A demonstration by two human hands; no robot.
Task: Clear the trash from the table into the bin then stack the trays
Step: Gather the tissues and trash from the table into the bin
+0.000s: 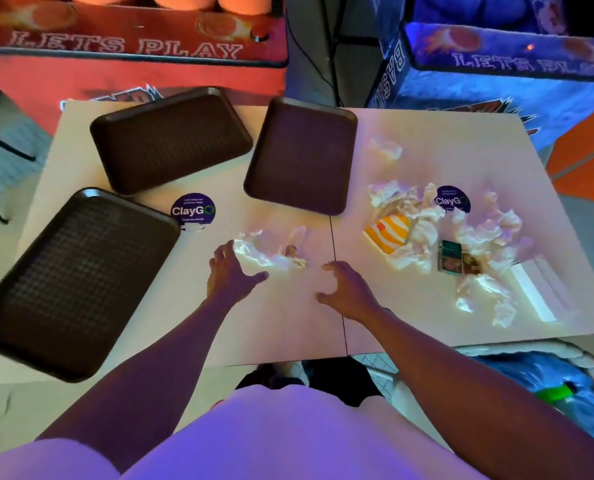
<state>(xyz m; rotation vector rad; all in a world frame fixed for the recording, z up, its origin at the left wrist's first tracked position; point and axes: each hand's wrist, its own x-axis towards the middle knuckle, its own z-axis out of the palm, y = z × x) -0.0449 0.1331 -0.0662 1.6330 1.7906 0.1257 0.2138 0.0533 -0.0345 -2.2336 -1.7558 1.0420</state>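
Touching crumpled wrapper (271, 252), left fingers (223, 252) spread; right fingers (337, 270) loose, empty, just beside.

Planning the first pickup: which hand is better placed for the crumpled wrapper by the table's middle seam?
Left. The left hand has fingers at the crumpled wrapper; the right hand hovers apart, over bare table.

We have a single view, worn on the head. It looks forward and steeply down past our torso (288, 441) onto the table (288, 327), close enough that the left hand (231, 271) and right hand (345, 289) sit mid-frame. The wide angle bows the table's edges.
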